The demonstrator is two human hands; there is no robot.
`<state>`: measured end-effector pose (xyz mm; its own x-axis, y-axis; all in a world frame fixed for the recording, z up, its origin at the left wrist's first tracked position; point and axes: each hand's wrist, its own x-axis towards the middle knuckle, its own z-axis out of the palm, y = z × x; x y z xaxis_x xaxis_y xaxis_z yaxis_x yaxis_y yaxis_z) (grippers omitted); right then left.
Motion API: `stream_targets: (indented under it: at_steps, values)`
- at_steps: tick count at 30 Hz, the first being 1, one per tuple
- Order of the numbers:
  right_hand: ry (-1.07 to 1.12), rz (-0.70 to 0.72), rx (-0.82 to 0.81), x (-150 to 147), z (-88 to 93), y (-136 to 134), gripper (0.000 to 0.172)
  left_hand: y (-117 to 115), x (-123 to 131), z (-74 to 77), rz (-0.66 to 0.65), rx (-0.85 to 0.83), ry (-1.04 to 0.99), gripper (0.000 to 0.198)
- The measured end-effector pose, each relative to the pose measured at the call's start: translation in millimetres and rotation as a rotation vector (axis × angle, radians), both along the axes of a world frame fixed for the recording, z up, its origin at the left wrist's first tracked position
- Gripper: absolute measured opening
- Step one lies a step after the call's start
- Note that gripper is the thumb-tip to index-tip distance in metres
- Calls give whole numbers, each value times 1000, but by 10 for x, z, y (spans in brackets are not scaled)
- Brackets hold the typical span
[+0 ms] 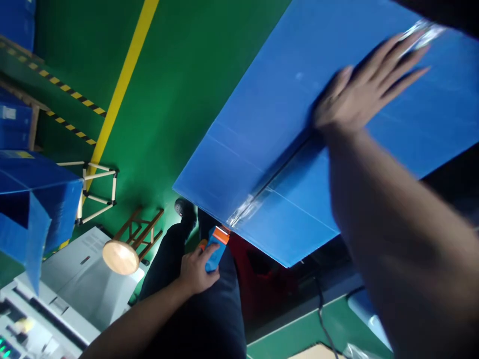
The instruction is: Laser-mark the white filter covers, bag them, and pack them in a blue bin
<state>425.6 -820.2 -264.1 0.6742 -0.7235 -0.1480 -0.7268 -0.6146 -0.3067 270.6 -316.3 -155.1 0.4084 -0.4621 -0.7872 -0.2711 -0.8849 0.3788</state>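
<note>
A large blue corrugated box (239, 144) lies in front of me, its two flaps meeting along a seam. My right hand (359, 99) presses flat on the box over the seam, palm down with fingers spread. Clear tape (243, 209) covers the near end of the seam, and shiny tape (424, 35) shows by the fingertips at the far end. Low at the box's near edge, my left hand (200, 269) is closed around a blue and orange tape dispenser (217, 252). The dispenser's orange head is close to the taped edge; whether they touch I cannot tell.
A round wooden stool (120, 257) stands at the lower left beside a grey machine cabinet (90, 274). Further left are an open blue box (56, 204) and a pipe frame (99, 189). A black cable (322, 314) hangs at the lower right. A yellow line (129, 70) crosses the green floor.
</note>
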Motion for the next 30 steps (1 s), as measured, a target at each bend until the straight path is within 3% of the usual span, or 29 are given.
stream_targets:
  at_steps: [2, 9, 14, 18, 22, 27, 30]
  values:
    - [-16, -57, 5, -180, 11, 518, 86, 3, 27, -33, 4, -11, -1, 76]
    - [148, -35, 80, -918, 71, 2242, 81, 88, 104, -188, 1, -151, -22, 77]
    - [170, 54, 72, -1321, 218, 3056, 81, 200, 82, -263, 11, -212, -30, 76]
    - [176, 134, 24, -1514, 260, 3340, 82, 276, 44, -296, 27, -265, -16, 79]
    - [185, 140, -18, -1593, 198, 3401, 81, 387, 6, -288, -2, -277, -5, 81]
    - [200, 147, -14, -1666, 69, 3378, 78, 616, -32, -136, -98, -242, 14, 79]
    - [191, 145, -1, -1698, 45, 3370, 80, 688, -59, -22, -73, -222, 25, 81]
